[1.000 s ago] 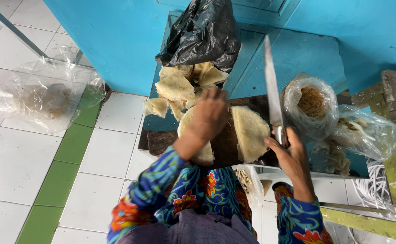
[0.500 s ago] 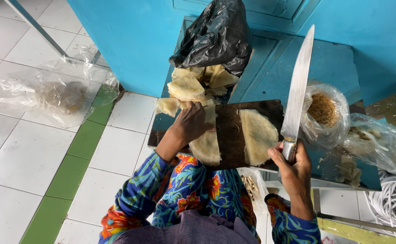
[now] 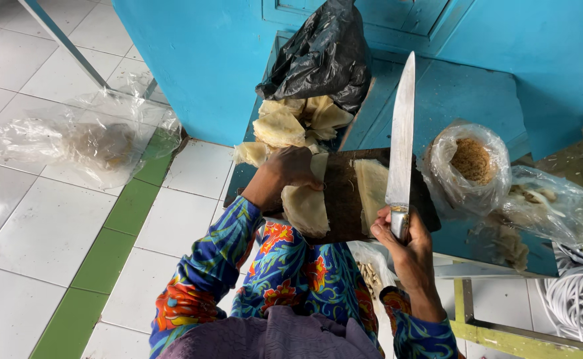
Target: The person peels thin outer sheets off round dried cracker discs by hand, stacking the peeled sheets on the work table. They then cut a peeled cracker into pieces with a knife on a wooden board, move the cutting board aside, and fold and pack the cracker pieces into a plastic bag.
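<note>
L hand (image 3: pixel 290 171) lies knuckles-up on the upper end of a pale flat sheet (image 3: pixel 306 203), fingers curled down over it, pressing it to the dark board (image 3: pixel 342 199); whether the fingertips pinch the sheet can't be told, they're hidden under the hand. Sheet runs from the hand toward 6 o'clock & hangs a bit past the board's near edge. A 2nd sheet (image 3: pixel 371 186) lies on the same board at 3 o'clock of the first, a bare strip of board between them.

R hand (image 3: pixel 404 242) is closed tight round the handle of a knife (image 3: pixel 401 139), fist at the board's near-right corner. Blade is long, points to 12 o'clock, tip up over the blue surface (image 3: pixel 464 93), clear of both sheets; its lower part crosses the right edge of the 2nd sheet as seen from the head cam, contact can't be told.

At 12 o'clock of the L hand: a pile (image 3: pixel 291 126) of the same pale sheets, touching the board's far edge, w/ a black bag (image 3: pixel 321 56) behind & partly over it.

At 3 o'clock of the knife: a clear bag (image 3: pixel 467 166) w/ brown crumbly stuff, then another clear bag (image 3: pixel 551 206) at 4 o'clock of that, the two touching.

At 9 o'clock, well apart on the white tile floor (image 3: pixel 38 226): a crumpled clear bag (image 3: pixel 92 143).

Both sleeves are blue w/ red-orange flower print.
</note>
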